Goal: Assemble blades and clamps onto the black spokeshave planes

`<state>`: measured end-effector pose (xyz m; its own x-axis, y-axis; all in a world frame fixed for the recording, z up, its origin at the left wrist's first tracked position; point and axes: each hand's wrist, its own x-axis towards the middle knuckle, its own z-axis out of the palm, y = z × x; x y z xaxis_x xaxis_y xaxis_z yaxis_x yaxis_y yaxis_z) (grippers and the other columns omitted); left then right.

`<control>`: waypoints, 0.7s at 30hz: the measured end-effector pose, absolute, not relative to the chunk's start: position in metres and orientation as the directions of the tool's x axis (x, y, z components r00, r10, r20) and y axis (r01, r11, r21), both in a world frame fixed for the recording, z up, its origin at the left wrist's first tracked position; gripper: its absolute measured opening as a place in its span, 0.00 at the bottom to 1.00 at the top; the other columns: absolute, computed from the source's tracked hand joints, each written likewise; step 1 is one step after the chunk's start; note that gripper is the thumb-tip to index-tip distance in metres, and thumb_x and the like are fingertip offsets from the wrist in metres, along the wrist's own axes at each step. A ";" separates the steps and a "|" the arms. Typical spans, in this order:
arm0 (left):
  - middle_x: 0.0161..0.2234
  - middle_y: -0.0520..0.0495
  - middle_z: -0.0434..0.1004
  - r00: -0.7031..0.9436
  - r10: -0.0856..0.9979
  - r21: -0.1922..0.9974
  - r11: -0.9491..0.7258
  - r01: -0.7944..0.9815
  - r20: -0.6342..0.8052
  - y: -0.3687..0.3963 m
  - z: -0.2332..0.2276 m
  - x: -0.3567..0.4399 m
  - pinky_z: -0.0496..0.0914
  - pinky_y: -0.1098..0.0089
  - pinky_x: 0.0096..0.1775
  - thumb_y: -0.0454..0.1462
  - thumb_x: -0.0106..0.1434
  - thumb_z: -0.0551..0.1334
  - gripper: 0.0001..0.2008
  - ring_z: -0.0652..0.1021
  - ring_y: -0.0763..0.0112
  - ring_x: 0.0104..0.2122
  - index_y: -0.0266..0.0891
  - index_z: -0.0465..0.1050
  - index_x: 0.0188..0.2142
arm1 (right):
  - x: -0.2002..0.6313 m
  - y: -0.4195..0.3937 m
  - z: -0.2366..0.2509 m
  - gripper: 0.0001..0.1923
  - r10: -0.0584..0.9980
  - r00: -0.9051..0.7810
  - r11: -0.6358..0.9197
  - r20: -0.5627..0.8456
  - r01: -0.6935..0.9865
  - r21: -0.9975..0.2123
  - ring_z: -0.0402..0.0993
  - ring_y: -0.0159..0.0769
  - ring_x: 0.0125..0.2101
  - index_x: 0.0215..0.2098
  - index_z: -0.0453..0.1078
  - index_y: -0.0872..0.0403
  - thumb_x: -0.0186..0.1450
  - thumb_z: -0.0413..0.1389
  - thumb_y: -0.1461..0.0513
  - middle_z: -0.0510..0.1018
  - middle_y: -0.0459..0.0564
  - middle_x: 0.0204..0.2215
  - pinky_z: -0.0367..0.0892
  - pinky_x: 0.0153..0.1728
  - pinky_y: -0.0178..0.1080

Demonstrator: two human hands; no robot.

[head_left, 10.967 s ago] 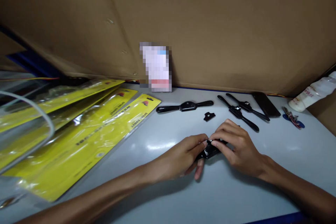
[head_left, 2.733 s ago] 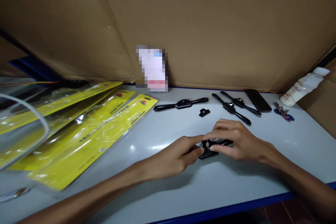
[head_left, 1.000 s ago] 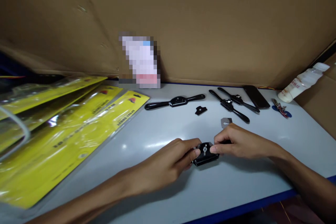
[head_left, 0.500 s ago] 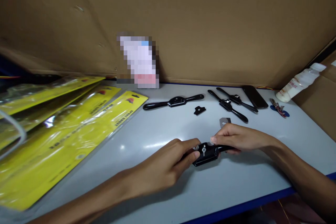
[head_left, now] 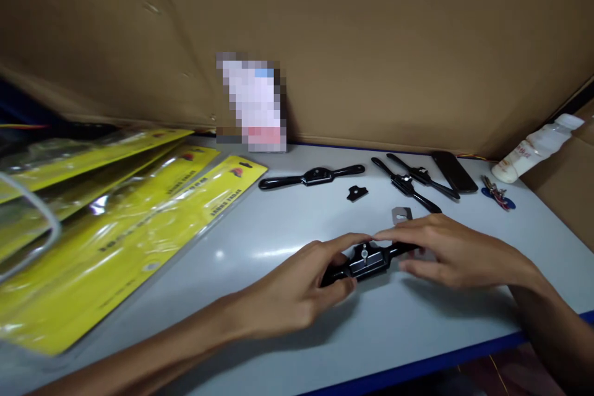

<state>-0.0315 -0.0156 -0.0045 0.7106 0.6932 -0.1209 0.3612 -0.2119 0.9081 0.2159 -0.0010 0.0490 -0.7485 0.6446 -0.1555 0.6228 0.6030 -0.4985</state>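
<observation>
A black spokeshave [head_left: 369, 263] with a silver screw in the middle of its body is held just above the table. My left hand [head_left: 306, 284] is closed round its left handle, thumb along the near side and index finger reaching over the body. Over the right handle lies my right hand [head_left: 457, 253], its index fingertip at the body's top edge. Its thumb stands a little off on the near side, so the hold looks loose. Behind my right hand is a flat grey blade [head_left: 401, 215]. Farther back lies a small black cap plate [head_left: 357, 192].
Another black spokeshave body [head_left: 318, 176] lies at the back, and two with fittings [head_left: 403, 184] rest beside a dark phone [head_left: 455, 171]. A bottle [head_left: 533, 150] leans at the right near small metal parts [head_left: 497, 193]. Yellow packaging cards [head_left: 185, 223] cover the left.
My right thumb has moved off the handle and the right fingers have stretched out along the top. My left fingers have shifted off the screw area, showing more of the left handle.
</observation>
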 end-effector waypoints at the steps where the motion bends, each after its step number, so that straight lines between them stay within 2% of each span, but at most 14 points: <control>1: 0.35 0.49 0.77 0.717 0.690 0.925 -0.202 0.323 -0.100 -0.015 -0.005 -0.031 0.63 0.71 0.31 0.35 0.63 0.57 0.26 0.69 0.71 0.29 0.38 0.63 0.61 | 0.215 -0.005 0.050 0.17 0.643 -0.755 0.653 -0.128 0.628 -0.424 0.74 0.41 0.43 0.54 0.71 0.50 0.68 0.56 0.66 0.79 0.52 0.45 0.66 0.44 0.41; 3: 0.40 0.47 0.78 0.729 0.681 0.947 -0.188 0.261 -0.066 -0.015 -0.006 -0.031 0.67 0.68 0.35 0.31 0.59 0.55 0.29 0.72 0.67 0.34 0.39 0.64 0.61 | 0.212 -0.011 0.049 0.15 0.649 -0.751 0.693 -0.121 0.649 -0.313 0.73 0.42 0.42 0.52 0.71 0.53 0.68 0.53 0.67 0.79 0.54 0.42 0.66 0.43 0.43; 6: 0.41 0.46 0.79 0.729 0.681 0.954 -0.164 0.250 -0.074 -0.014 -0.006 -0.031 0.69 0.65 0.40 0.29 0.55 0.54 0.31 0.74 0.64 0.37 0.39 0.67 0.60 | 0.205 -0.013 0.043 0.14 0.653 -0.739 0.693 -0.166 0.672 -0.261 0.74 0.39 0.36 0.48 0.70 0.55 0.69 0.48 0.70 0.78 0.52 0.36 0.66 0.38 0.41; 12: 0.42 0.46 0.80 0.731 0.671 0.961 -0.099 0.257 -0.126 -0.013 -0.006 -0.029 0.69 0.63 0.42 0.29 0.55 0.56 0.29 0.75 0.62 0.40 0.39 0.69 0.57 | 0.200 -0.013 0.038 0.16 0.660 -0.716 0.670 -0.228 0.698 -0.252 0.73 0.37 0.32 0.45 0.68 0.56 0.63 0.49 0.75 0.77 0.51 0.34 0.63 0.33 0.37; 21: 0.38 0.47 0.78 0.735 0.660 0.951 -0.102 0.293 -0.155 -0.013 -0.010 -0.033 0.66 0.68 0.38 0.33 0.61 0.58 0.16 0.73 0.65 0.37 0.36 0.72 0.49 | 0.199 -0.015 0.039 0.11 0.667 -0.722 0.655 -0.182 0.685 -0.318 0.65 0.32 0.26 0.37 0.66 0.55 0.63 0.49 0.74 0.72 0.47 0.28 0.56 0.27 0.35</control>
